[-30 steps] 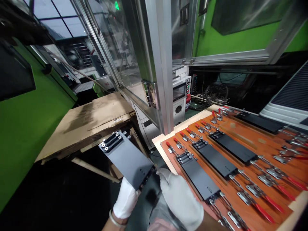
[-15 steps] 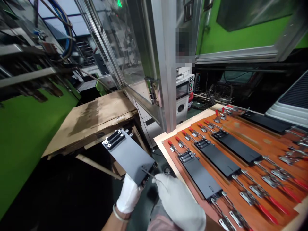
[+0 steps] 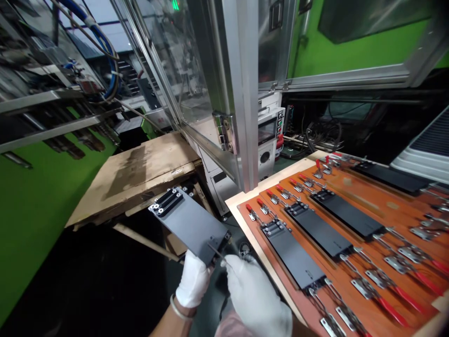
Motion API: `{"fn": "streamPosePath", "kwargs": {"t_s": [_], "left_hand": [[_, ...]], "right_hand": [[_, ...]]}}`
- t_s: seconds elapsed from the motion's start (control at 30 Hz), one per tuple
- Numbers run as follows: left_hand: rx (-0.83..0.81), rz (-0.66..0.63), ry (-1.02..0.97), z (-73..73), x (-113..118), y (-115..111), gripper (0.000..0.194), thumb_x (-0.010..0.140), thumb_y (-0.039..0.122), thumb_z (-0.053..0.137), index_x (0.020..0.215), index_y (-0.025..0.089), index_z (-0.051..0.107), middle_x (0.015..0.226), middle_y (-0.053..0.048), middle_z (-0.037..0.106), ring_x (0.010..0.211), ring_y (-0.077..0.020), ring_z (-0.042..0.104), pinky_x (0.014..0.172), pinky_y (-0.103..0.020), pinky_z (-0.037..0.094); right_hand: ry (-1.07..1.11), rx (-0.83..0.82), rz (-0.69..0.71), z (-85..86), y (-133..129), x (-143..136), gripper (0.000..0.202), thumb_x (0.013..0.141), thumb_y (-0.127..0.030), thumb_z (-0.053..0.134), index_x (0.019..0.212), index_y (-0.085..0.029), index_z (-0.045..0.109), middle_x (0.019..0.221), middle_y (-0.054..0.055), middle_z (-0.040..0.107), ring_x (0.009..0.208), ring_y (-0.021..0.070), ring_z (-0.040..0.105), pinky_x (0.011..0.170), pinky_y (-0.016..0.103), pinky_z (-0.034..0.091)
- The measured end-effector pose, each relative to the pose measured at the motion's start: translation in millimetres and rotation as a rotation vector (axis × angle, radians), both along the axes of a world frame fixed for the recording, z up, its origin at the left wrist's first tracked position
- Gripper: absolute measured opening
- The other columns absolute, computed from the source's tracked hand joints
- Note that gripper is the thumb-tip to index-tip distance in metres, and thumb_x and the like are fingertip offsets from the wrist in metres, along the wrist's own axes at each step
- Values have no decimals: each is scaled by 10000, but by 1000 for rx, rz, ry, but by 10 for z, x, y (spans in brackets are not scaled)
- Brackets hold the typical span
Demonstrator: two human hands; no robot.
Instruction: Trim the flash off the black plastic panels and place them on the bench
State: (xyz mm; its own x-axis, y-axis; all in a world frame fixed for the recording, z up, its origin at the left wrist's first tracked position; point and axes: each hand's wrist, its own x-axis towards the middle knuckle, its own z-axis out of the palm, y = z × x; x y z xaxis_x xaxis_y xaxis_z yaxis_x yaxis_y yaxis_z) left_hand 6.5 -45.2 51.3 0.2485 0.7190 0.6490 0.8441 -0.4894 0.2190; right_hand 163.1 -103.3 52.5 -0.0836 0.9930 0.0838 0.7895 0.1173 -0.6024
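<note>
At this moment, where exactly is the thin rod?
In the head view, the thin rod is at lower middle, held in the right hand, its tip over the near end of the grey panel in the left hand.

Grey rectangular panel (image 3: pixel 189 224), tilted, in left hand (image 3: pixel 194 280); thin rod (image 3: pixel 216 251) over near end.

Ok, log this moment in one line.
left hand: holding grey panel | right hand: thin rod, tip near panel | other panels: on orange board

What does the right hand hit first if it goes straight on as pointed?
Right hand: likely the gray panel held in the left hand; the thin tool overlaps it in view, but depth is unclear.
</note>
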Motion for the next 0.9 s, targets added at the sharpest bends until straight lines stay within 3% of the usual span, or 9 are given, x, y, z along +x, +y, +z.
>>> {"fn": "streamPosePath", "kwargs": {"t_s": [0.23, 0.37, 0.5, 0.57, 0.63, 0.7, 0.77, 0.83, 0.9], "left_hand": [[-62, -22, -18, 23, 41, -10, 187, 796, 164, 492, 898, 161, 648, 756, -88, 669, 673, -217, 641, 690, -394, 570], [-158, -23, -138, -13, 5, -4, 221, 800, 202, 499, 950, 152, 654, 861, -119, 690, 810, -256, 667, 761, -433, 563], [-375, -107, -276, -20, -107, -8, 204, 774, 293, 564, 905, 175, 667, 897, -120, 688, 914, -297, 652, 825, -486, 539], [-475, -154, -345, -18, -143, -23, 198, 781, 360, 568, 863, 201, 652, 804, -89, 677, 785, -261, 661, 722, -440, 564], [-553, -178, -399, -17, -137, -44, 235, 835, 419, 487, 772, 223, 600, 576, -24, 578, 492, -179, 572, 490, -346, 528], [-774, -236, -600, -9, -92, -63, 299, 860, 436, 396, 654, 240, 488, 418, 47, 376, 297, -110, 346, 313, -268, 366], [-1079, -338, -933, 12, -31, -77, 303, 813, 432, 419, 580, 244, 377, 385, 80, 249, 261, -68, 198, 277, -220, 226], [-1314, -432, -1245, 39, 19, -87, 307, 732, 407, 506, 538, 233, 343, 375, 84, 227, 265, -46, 162, 293, -195, 161], [-1384, -462, -1381, 62, 44, -95, 275, 686, 353, 562, 525, 218, 385, 365, 80, 250, 269, -38, 169, 304, -186, 143]], "right_hand": [[49, -94, 166, 144, 116, 56, 391, 978, -312, 316, 988, -255, 702, 833, 96, 714, 749, 223, 687, 627, 276, 509], [105, -50, 162, 145, 127, 106, 337, 955, -371, 393, 1063, -270, 696, 829, 95, 721, 764, 235, 688, 604, 274, 499], [261, -88, 182, 170, 249, 321, 331, 955, -263, 376, 1134, -290, 654, 864, 27, 729, 800, 193, 689, 733, 276, 523], [364, -45, 204, 185, 328, 484, 367, 964, -224, 340, 1167, -262, 643, 1004, 36, 714, 923, 172, 668, 837, 273, 508], [393, 23, 257, 197, 387, 647, 356, 953, -208, 364, 1117, -242, 679, 1017, 48, 698, 924, 162, 652, 839, 265, 500], [321, 77, 312, 215, 414, 781, 334, 938, -199, 403, 1069, -248, 706, 917, 43, 686, 832, 158, 640, 772, 261, 496], [253, 103, 378, 250, 420, 870, 317, 937, -195, 426, 1063, -261, 709, 875, 29, 673, 790, 153, 626, 739, 259, 477], [225, 113, 446, 295, 422, 913, 300, 951, -205, 434, 1057, -270, 707, 883, 19, 675, 786, 145, 623, 729, 252, 458], [190, 130, 492, 330, 429, 918, 295, 961, -214, 431, 1027, -277, 712, 869, 11, 671, 764, 138, 617, 700, 244, 437]]}}
